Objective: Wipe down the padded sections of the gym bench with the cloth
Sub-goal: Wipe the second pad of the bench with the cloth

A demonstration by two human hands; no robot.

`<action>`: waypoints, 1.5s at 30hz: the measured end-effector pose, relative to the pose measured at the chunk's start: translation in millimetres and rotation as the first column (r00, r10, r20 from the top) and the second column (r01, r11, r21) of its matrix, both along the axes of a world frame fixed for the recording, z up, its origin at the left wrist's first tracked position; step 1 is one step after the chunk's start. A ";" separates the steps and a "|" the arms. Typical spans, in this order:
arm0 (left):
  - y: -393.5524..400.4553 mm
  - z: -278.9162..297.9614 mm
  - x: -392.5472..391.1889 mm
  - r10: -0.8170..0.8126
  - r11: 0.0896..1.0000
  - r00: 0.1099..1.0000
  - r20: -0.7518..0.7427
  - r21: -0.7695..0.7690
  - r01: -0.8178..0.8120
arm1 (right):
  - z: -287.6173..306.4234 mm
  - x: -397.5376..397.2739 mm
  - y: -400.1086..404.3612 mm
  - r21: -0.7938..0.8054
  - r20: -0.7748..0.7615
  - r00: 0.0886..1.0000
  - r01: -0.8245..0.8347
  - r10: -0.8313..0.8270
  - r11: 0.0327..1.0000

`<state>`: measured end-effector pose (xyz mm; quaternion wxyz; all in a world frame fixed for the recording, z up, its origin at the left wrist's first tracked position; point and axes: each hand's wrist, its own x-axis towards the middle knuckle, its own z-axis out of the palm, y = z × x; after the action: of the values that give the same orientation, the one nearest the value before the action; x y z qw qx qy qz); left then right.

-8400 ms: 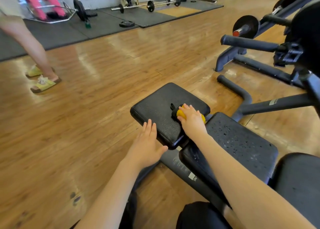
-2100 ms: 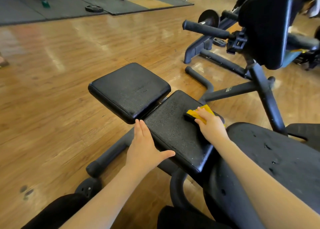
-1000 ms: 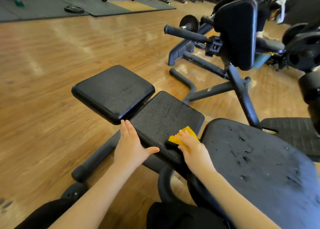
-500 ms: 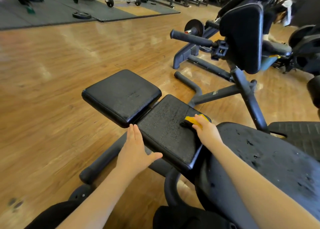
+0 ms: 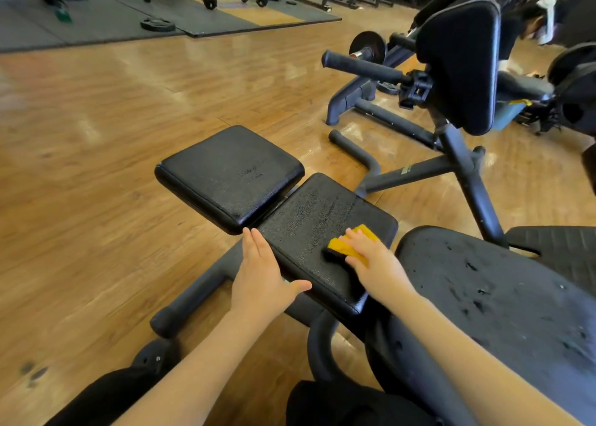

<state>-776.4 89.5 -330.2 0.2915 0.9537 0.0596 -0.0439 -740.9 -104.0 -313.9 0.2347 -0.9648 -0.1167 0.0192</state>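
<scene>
On the left we are seeing the far pad (image 5: 230, 175), dry and bare. Our left hand (image 5: 261, 277) is lying flat with its grip released, fingers along the near-left edge of the middle pad (image 5: 309, 229), thumb resting on top. Our right hand (image 5: 375, 262) is pressing the yellow cloth (image 5: 346, 246) flat onto that pad's right part, fingers spread rather than clenched; most of the cloth is hiding under them. The large scuffed pad (image 5: 503, 299) is running out of view at the right. Half a second ago the cloth was sitting nearer the pad's far-right corner.
</scene>
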 end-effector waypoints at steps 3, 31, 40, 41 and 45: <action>2.4 -1.6 0.5 0.014 1.000 1.000 0.015 0.008 -0.014 | -1.0 -25.6 18.6 0.019 0.001 0.989 -0.148 0.148 0.989; 4.5 1.0 4.1 -0.132 0.987 0.991 -0.016 0.096 0.133 | -16.4 5.6 15.6 0.079 0.063 0.932 -0.361 0.356 0.929; -3.3 19.1 11.6 -0.123 0.984 0.992 -0.014 0.130 0.124 | 19.5 100.6 31.2 0.107 0.048 0.982 -0.189 0.185 0.976; -2.0 20.7 14.2 -0.123 0.982 0.992 -0.008 0.145 0.122 | 20.1 94.5 40.4 0.128 0.054 0.972 -0.232 0.227 0.964; 7.6 20.7 16.5 -0.132 0.974 0.991 -0.014 0.186 0.132 | 9.5 44.8 38.2 0.110 0.062 0.837 -0.547 0.544 0.830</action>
<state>-759.9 97.1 -309.5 0.1974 0.9786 0.0000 -0.0580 -696.1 -65.7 -304.4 0.2768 -0.8753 -0.3912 0.0648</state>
